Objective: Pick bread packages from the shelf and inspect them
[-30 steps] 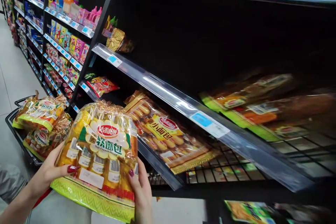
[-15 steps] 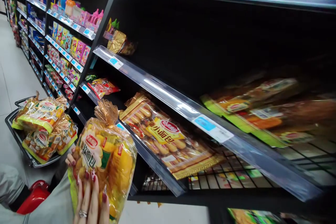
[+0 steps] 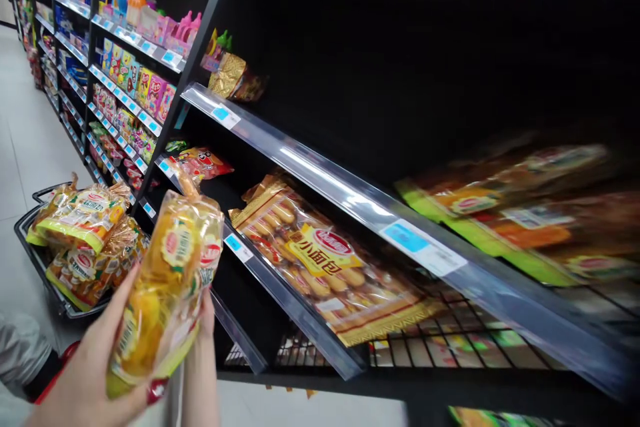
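Both my hands hold up a clear bag of bread (image 3: 170,280) with yellow-orange rolls, a twisted neck at the top and a lime-green bottom edge. Its narrow side faces me. My left hand (image 3: 93,363) wraps the lower left of the bag, its red-nailed thumb across the bottom. Against the right side presses my right hand (image 3: 207,320), its fingers mostly hidden behind the bag. Below and to the left, a black shopping basket (image 3: 37,273) holds several similar bread bags (image 3: 83,213).
A large pack of small breads (image 3: 325,253) lies on the tilted shelf to the right. Further right are blurred bread bags (image 3: 500,213) behind a shelf edge with a price tag (image 3: 423,245). Stocked shelves (image 3: 135,80) run back on the left beside the floor (image 3: 30,113).
The bread bag has turned from its labelled front to its narrow side. My hands have shifted from fingers spread over its front to a hold on both sides.
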`<state>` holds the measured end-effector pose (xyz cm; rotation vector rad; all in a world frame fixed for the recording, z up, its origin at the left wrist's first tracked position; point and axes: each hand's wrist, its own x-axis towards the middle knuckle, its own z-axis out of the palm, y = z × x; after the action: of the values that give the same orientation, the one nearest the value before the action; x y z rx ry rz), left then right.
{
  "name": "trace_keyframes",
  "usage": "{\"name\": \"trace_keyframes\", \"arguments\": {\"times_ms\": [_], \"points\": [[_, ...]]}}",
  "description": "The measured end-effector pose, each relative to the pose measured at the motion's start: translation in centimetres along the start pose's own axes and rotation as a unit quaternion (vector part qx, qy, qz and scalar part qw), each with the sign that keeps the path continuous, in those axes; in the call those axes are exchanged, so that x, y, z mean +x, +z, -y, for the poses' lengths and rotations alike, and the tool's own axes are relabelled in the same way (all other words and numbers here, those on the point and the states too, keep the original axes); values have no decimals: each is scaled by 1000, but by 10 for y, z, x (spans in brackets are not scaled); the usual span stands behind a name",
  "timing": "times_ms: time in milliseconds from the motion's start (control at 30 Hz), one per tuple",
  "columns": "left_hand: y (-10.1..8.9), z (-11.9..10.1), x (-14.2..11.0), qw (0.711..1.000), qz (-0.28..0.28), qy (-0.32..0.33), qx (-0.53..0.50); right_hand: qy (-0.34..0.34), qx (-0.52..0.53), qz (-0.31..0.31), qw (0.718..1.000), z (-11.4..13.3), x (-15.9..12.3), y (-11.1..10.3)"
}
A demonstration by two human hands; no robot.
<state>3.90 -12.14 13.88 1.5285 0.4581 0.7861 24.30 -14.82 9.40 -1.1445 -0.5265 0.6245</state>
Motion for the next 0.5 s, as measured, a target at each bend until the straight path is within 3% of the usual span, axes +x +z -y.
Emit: {"name": "trace_keyframes", "arguments": {"times_ms": [100, 200, 333, 500], "points": [[-26, -4, 21, 988, -3, -60, -143, 28, 55, 20, 998, 23, -6, -10], [-30, -4, 36, 962, -32, -95, -253, 39, 80, 31, 996, 48, -18, -10], [-27, -1, 44, 950, -47, -106, -291, 47, 54, 0, 997, 63, -31, 0], [-30, 1, 44, 946, -45, -109, -302, 56, 63, -19, 996, 60, -34, 2]]}}
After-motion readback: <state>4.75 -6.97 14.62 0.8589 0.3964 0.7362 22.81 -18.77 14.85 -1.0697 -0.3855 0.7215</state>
